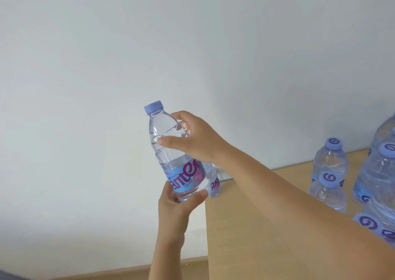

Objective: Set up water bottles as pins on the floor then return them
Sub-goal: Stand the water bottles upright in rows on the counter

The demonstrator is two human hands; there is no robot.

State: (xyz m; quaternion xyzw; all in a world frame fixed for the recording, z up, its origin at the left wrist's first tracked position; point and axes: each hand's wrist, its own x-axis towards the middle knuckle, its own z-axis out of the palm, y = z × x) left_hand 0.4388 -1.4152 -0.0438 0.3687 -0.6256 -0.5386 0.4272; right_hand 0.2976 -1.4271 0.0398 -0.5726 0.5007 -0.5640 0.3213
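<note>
Both hands (192, 138) around one water bottle (173, 151), beside tan surface (267, 215), white wall (106, 55).

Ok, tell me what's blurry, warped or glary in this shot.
Head view: even, soft light, no hard shadows. The held bottle is fairly sharp, its label readable. The bottles at the right edge look soft and stretched by the wide lens. The counter edge bends slightly. Faint glints on the plastic, no strong glare.

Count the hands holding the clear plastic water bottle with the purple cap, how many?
2. Right hand grips the clear plastic water bottle near its shoulder; left hand holds its base.
</note>
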